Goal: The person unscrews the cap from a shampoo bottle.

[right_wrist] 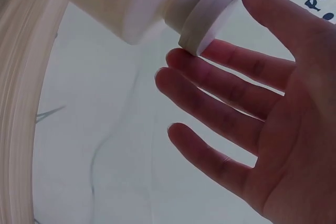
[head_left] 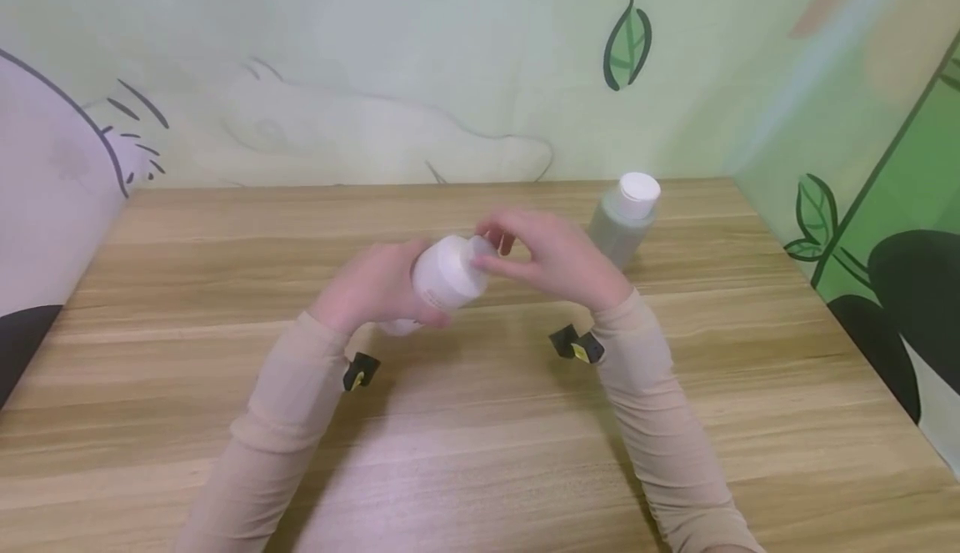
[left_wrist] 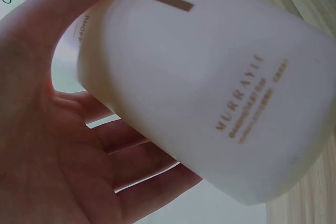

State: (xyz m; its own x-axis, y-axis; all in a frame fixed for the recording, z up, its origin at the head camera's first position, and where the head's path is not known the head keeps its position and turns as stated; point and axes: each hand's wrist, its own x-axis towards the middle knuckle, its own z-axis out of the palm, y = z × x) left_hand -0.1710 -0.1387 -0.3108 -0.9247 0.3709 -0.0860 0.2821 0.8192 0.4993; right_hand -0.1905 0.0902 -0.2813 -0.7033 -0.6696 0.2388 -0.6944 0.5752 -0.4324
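My left hand [head_left: 378, 286] grips a white plastic bottle [head_left: 438, 273] round its body, tilted with its neck up to the right. Brown lettering, including "MURRAYIE", runs along the bottle's side [left_wrist: 210, 77] in the left wrist view. At the neck, my right hand [head_left: 558, 257] pinches the white cap [right_wrist: 208, 19] between thumb and fingertips. The right wrist view shows the little finger [right_wrist: 210, 156] stretched out away from the cap. A second bottle [head_left: 618, 228], pale green with a white cap, stands upright on the table behind the right hand.
The wooden table [head_left: 480, 453] reaches back to a printed fabric wall [head_left: 360, 61] with leaf and animal drawings. Another printed panel [head_left: 900, 228] rises along the right side. Small black and yellow pieces [head_left: 577, 344] sit at both wrists.
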